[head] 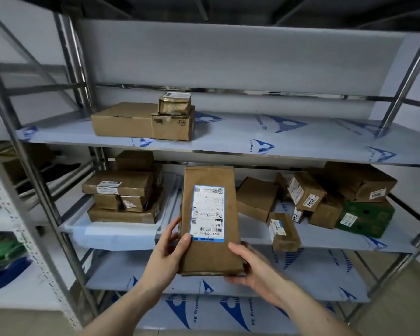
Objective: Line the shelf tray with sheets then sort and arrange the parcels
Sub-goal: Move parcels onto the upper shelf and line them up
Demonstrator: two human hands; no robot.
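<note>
While it is held upright in front of the steel shelving unit [46, 202], the tall flat brown cardboard parcel [210, 221] is gripped near its lower end by both hands, its white shipping label [207, 213] turned toward the viewer, presumably so that it can be read for sorting. The left hand [171, 248] is curled round the left edge, thumb laid on the label corner; the right hand [250, 265] cups the bottom right corner from beneath. A neat stack of brown boxes [121, 197] is seen in the translucent plastic tray [112, 235] on the middle shelf, evidently already sorted. To the right, loose parcels and a green box [365, 218] lie jumbled. Three boxes [143, 122] are set on the film-lined upper shelf [277, 137].
</note>
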